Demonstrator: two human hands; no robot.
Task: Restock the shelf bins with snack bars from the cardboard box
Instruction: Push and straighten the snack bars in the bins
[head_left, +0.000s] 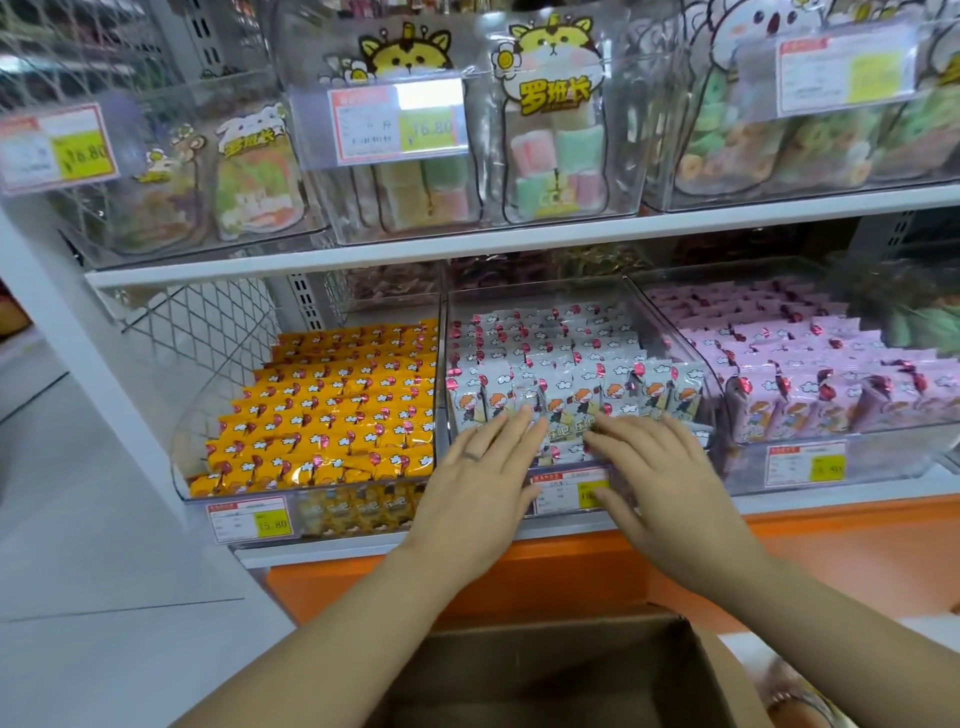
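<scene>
Three clear bins stand side by side on the lower shelf. The middle bin (670, 332) holds rows of white-wrapped snack bars (550, 358). My left hand (478, 478) and my right hand (660, 478) lie flat with straight fingers over that bin's front edge, fingertips touching the front row of white bars. Neither hand holds a bar. A ring shows on my left hand. The cardboard box (550, 670) sits open below my forearms, and its inside looks dark.
The left bin (208, 415) is filled with orange-wrapped bars (337, 410), the right bin (909, 452) with pink-wrapped bars (810, 364). Clear bins of candy bags (556, 156) stand on the upper shelf (519, 244). An orange ledge (857, 545) runs below. Pale floor lies to the left.
</scene>
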